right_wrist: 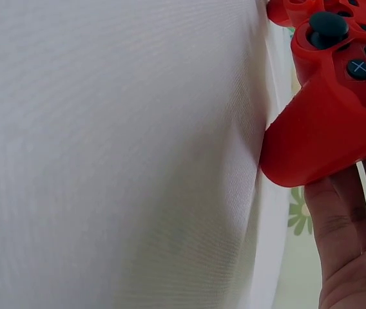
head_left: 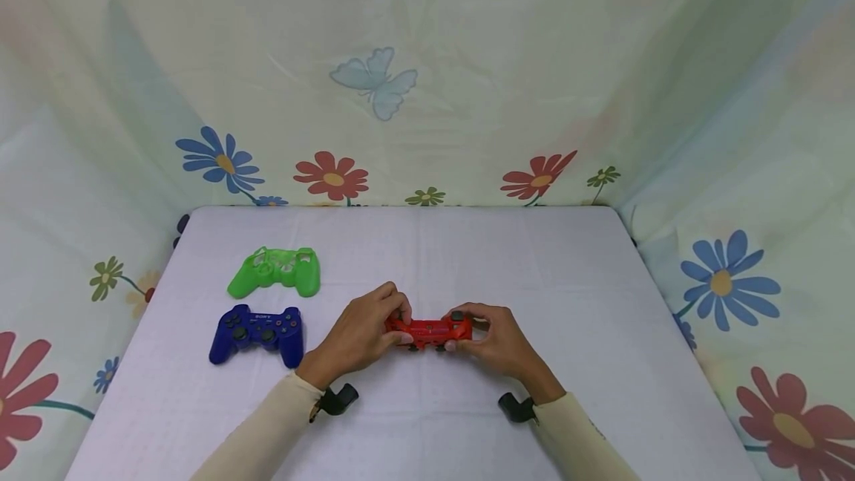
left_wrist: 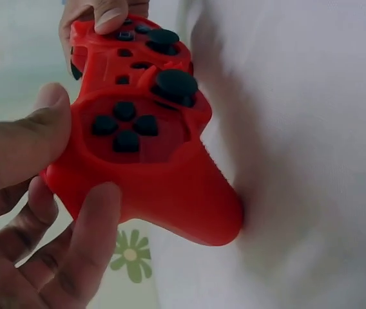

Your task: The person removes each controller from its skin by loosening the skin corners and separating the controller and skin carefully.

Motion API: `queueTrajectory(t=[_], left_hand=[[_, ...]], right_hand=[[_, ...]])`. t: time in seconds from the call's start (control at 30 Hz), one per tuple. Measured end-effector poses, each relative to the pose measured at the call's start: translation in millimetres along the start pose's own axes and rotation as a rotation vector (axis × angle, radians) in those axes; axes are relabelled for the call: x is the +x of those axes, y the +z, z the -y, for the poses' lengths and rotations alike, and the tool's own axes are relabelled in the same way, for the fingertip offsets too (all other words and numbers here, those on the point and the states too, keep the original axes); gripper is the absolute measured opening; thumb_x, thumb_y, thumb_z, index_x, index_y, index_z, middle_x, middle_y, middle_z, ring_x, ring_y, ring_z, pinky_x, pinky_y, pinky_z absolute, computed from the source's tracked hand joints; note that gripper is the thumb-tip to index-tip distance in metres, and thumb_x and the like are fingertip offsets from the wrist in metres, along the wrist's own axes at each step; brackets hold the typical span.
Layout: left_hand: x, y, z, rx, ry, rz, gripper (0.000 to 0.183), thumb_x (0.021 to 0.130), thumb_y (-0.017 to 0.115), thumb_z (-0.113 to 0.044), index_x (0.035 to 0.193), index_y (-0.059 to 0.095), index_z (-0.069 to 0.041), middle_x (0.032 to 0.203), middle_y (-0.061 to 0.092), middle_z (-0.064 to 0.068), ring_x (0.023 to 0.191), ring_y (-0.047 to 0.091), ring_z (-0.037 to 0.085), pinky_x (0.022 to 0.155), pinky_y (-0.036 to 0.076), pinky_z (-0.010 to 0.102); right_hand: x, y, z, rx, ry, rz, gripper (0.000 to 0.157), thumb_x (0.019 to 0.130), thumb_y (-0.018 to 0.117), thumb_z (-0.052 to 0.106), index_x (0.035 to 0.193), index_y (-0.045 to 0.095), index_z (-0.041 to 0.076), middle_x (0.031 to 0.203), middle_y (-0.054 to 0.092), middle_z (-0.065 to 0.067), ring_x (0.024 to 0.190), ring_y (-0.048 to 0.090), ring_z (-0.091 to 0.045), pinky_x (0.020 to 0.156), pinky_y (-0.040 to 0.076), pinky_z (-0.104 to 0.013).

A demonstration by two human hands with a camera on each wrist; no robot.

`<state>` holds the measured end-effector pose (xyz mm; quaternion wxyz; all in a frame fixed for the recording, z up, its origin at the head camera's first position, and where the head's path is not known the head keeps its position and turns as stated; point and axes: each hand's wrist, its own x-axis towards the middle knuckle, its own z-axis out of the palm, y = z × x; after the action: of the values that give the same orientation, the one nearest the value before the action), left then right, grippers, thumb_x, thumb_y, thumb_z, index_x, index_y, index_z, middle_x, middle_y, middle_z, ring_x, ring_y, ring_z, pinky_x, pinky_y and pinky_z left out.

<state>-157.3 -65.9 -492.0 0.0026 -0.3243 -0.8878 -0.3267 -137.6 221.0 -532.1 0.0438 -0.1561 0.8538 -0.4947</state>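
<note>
Both hands hold a red game controller [head_left: 430, 330] on edge over the front middle of the table. A red rubbery skin [left_wrist: 163, 187] wraps it, with the dark direction buttons [left_wrist: 125, 126] and thumbsticks [left_wrist: 176, 85] showing through its openings. My left hand [head_left: 364, 329] grips one end, thumb at the edge of the skin by the direction buttons and fingers under the grip. My right hand [head_left: 497, 336] holds the other end, its fingers [right_wrist: 337, 219] behind the right grip. In the right wrist view much of that hand lies outside the picture.
To the left lies a blue game controller [head_left: 259, 334], buttons up, near my left wrist. Behind it is a green controller skin [head_left: 277, 271] with cut-out openings. A white cloth covers the table [head_left: 534, 266], and a flower-printed curtain [head_left: 454, 95] hangs around the back and sides.
</note>
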Motion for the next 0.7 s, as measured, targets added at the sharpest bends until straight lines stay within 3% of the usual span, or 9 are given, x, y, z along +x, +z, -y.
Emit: queueTrajectory(t=[0.2,0.37,0.47,0.7], left_hand=[[2.0,-3.4,0.4,-0.007,-0.028,0.047,0.029,0.086,0.090,-0.031,0.095,0.063,-0.026,0.093,0.052,-0.012,0.080,0.051,0.005,0.070,0.044,0.024],[0.8,-3.3,0.4,-0.004,-0.015,0.022,0.027,0.086,0.090,-0.029,0.090,0.063,-0.024,0.093,0.054,-0.008,0.080,0.054,0.011,0.069,0.043,0.025],[0.0,-1.8,2.0,0.000,0.002,0.010,0.028,0.085,0.090,-0.029,0.096,0.064,-0.024,0.094,0.055,-0.008,0.081,0.056,0.013,0.070,0.043,0.024],[0.3,-2.2,1.6,0.012,0.003,0.024,0.026,0.087,0.088,-0.032,0.097,0.065,-0.026,0.093,0.052,-0.010,0.081,0.048,0.006,0.069,0.042,0.024]], right_hand=[[1.1,1.7,-1.6,-0.016,-0.017,-0.001,0.045,0.081,0.095,0.029,0.121,0.077,0.018,0.117,0.079,0.004,0.113,0.073,-0.017,0.100,0.060,-0.042],[1.5,-0.1,0.1,-0.016,-0.008,-0.002,0.046,0.081,0.095,0.029,0.122,0.077,0.018,0.117,0.079,0.004,0.113,0.073,-0.019,0.100,0.061,-0.043],[1.5,-1.7,1.7,-0.007,0.005,-0.001,0.046,0.080,0.095,0.029,0.121,0.077,0.018,0.117,0.079,0.004,0.113,0.073,-0.019,0.100,0.060,-0.040],[1.2,-1.1,0.7,-0.008,0.012,0.005,0.046,0.080,0.095,0.030,0.121,0.077,0.018,0.116,0.079,0.004,0.113,0.073,-0.018,0.102,0.059,-0.037]])
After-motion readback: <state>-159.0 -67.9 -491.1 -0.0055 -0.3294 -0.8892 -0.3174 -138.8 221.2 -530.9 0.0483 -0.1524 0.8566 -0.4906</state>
